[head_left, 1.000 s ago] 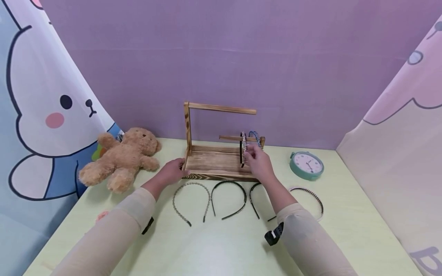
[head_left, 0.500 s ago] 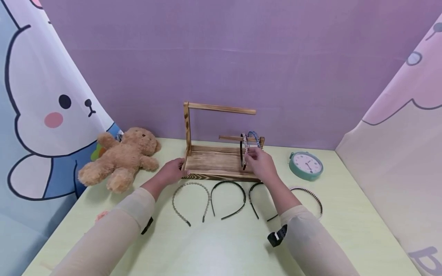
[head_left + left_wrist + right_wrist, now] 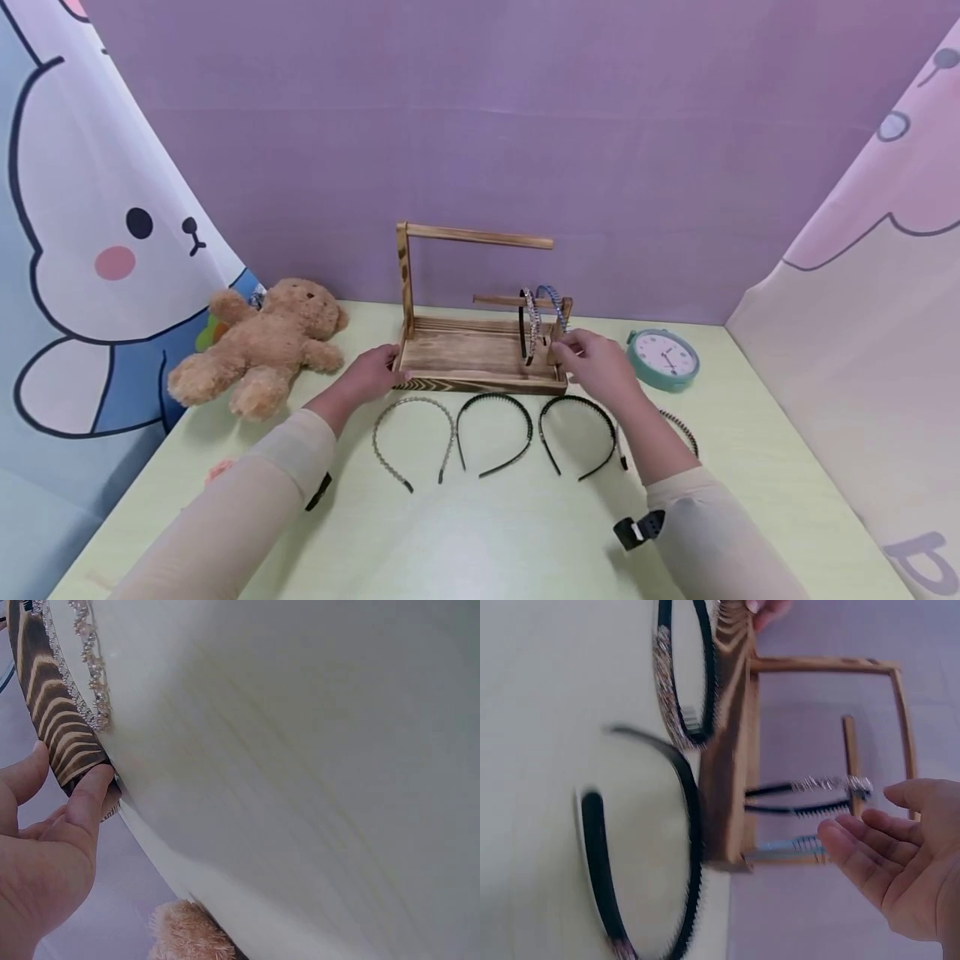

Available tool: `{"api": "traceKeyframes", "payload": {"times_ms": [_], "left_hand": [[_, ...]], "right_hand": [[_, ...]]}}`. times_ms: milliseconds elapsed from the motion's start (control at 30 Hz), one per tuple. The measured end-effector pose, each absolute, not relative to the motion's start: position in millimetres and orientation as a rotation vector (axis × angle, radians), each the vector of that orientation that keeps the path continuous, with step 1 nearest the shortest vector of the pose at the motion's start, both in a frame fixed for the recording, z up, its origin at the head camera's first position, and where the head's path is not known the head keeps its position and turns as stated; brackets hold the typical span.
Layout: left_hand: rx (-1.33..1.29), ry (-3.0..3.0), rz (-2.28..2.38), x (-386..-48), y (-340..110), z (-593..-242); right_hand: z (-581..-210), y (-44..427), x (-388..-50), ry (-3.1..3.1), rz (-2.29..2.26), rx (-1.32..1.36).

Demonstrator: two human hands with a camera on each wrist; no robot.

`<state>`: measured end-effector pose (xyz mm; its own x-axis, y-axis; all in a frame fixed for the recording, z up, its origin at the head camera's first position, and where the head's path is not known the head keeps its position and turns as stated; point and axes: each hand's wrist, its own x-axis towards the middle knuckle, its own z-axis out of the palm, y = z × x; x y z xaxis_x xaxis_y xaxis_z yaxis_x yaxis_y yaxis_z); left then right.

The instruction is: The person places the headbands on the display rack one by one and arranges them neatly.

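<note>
A wooden rack [image 3: 465, 348] with a shallow tray base and two crossbars stands against the purple backdrop. My left hand [image 3: 369, 375] grips the tray's left end, thumb and fingers around its corner in the left wrist view. On the lower, shorter bar hang a jewelled pinkish headband [image 3: 532, 315] and, to its right, a blue headband [image 3: 553, 298]. Beside the rack's right end is my right hand [image 3: 600, 367]; the right wrist view shows its fingers loosely bent, nothing held, close to the hanging headbands. Whether it touches the rack cannot be told.
Before the rack lie a clear beaded headband [image 3: 411, 399], a black headband [image 3: 494, 396], another black headband [image 3: 576, 398] and a partly hidden dark-and-light headband [image 3: 681, 425]. A teddy bear [image 3: 277, 346] lies left, a green clock [image 3: 663, 358] right. A pink item [image 3: 219, 471] sits near my left sleeve.
My right hand has let go of the pinkish headband, which stays hanging on the lower bar, and has moved right to the rack's end. My left hand has kept its hold.
</note>
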<state>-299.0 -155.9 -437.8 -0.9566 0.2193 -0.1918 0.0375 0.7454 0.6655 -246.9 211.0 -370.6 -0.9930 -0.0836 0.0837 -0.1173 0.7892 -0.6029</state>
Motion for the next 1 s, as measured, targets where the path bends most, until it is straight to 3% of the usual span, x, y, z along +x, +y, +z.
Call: {"api": "traceKeyframes", "payload": {"times_ms": [500, 767, 1000], "left_hand": [[0.222, 2.682, 1.030, -297.6, -156.2, -438.4], [0.210, 2.689, 1.024, -298.2, -157.6, -437.8], [0.208, 2.669, 1.056, -298.8, -156.8, -439.5]], "right_hand": [[-385.5, 298.9, -236.4, -3.207, 0.817, -0.047], [-411.5, 315.1, -235.0, -3.466, 0.433, -0.254], [-422.1, 319.6, -235.6, -3.447, 0.514, -0.319]]}}
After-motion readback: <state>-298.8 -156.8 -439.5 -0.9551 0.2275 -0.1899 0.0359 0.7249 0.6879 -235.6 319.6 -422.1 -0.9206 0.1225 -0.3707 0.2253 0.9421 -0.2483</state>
